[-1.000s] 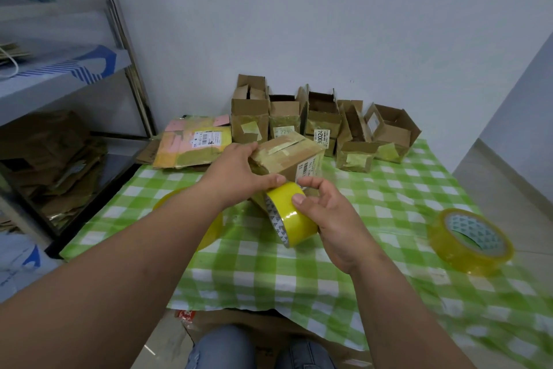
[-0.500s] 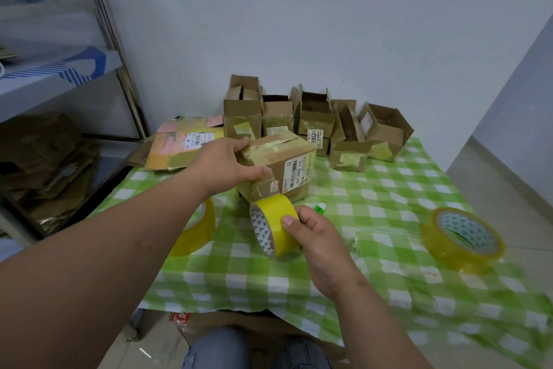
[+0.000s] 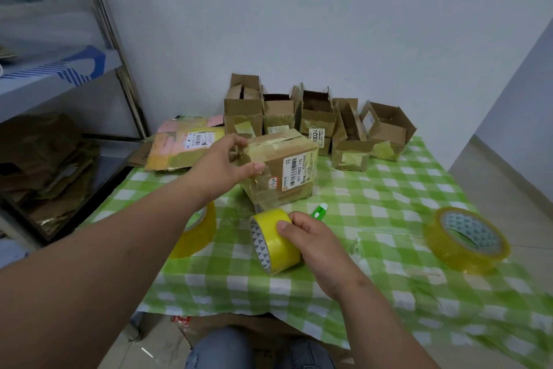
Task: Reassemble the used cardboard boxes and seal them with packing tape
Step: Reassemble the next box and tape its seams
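Left hand (image 3: 223, 165) grips one box (image 3: 279, 168); right hand (image 3: 314, 241) pinches one of three tape rolls (image 3: 273, 241).

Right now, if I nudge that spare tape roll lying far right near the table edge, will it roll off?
Probably not: the spare roll lies flat on its side, so it should slide, not roll. It looks rigid. The tablecloth may bunch and drag toward the near edge.
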A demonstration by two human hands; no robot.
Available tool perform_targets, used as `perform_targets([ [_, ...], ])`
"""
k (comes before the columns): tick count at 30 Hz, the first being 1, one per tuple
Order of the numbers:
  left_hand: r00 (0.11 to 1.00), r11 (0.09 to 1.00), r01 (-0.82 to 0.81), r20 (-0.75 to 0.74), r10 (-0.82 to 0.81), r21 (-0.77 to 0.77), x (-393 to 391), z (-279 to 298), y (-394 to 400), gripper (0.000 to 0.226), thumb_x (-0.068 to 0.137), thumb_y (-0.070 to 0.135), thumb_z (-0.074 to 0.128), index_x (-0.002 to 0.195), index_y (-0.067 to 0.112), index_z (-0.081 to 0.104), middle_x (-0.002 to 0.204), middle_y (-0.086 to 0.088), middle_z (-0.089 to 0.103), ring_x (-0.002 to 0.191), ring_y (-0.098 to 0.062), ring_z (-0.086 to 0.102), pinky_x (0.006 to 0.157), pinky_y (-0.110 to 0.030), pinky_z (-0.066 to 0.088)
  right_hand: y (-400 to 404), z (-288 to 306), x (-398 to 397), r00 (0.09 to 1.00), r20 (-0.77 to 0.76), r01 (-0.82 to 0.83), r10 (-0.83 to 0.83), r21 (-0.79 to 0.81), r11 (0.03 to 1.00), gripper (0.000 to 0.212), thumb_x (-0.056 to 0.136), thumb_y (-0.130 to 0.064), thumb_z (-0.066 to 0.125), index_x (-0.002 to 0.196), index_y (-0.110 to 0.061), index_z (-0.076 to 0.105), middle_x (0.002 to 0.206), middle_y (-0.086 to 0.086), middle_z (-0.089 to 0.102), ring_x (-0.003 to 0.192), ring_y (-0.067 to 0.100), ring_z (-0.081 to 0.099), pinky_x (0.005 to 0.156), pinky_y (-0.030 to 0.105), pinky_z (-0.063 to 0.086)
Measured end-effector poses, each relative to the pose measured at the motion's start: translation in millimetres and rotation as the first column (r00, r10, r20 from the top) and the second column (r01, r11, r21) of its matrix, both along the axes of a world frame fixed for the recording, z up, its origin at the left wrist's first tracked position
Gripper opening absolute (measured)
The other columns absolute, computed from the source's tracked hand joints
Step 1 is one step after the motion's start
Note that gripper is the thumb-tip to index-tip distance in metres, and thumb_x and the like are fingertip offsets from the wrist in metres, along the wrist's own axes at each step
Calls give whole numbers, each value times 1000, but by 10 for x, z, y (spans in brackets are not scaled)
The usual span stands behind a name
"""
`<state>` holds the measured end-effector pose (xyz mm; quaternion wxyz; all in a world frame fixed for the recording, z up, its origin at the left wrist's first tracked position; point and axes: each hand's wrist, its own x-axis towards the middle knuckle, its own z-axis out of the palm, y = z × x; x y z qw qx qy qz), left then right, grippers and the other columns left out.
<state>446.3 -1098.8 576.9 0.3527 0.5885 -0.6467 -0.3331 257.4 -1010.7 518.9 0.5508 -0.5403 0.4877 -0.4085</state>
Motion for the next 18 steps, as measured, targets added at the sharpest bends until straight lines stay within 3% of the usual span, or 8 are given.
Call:
perform_targets([
  [3,1000,998,-26,-18,25,-62,-5,-55,64,73,77,45,77,143,33,46,148,5,29,126,-18,47,106,-38,43,-14,27,-41,1000,-14,6,-6,2,1000,33,81,-42,68,73,-12,56,73,5,45,70,18,41,69,36,33],
  [6,988,996,-89,-127,86,-19,-41,-104,166,93,78,38,81,152,35,25,144,4,31,119,-16,48,98,-37,46,-13,42,-79,1000,-9,7,-7,-8,1000,20,90,-27,71,77,-14,62,72,2,53,70,17,47,70,35,39],
  [9,948,985,-163,-268,172,57,-78,-170,254,69,77,31,83,129,25,38,126,1,50,103,-15,57,81,-32,47,-12,47,-92,1000,-4,18,-18,-7,1000,18,89,-25,72,79,-13,65,74,4,56,72,17,49,71,35,41],
  [14,938,962,-227,-230,258,153,-79,-293,373,37,78,35,82,97,23,53,115,-5,57,100,-23,58,80,-35,48,-1,105,-143,998,-48,37,-38,-4,999,39,79,-48,73,76,-10,65,75,3,60,73,18,53,74,37,44],
  [16,941,955,-263,-185,285,137,-92,-292,420,32,78,35,82,92,22,56,118,-7,53,104,-24,55,77,-32,42,-43,126,-210,989,-92,113,-114,-15,993,34,89,-40,68,80,-7,66,74,0,66,71,15,59,77,37,48],
  [18,946,957,-262,-163,280,120,-109,-291,470,28,78,35,82,87,21,59,117,-7,52,106,-25,53,79,-33,41,-108,124,-278,953,-224,191,-203,-77,979,19,95,-25,62,84,-10,67,81,-1,69,71,10,63,77,29,50],
])
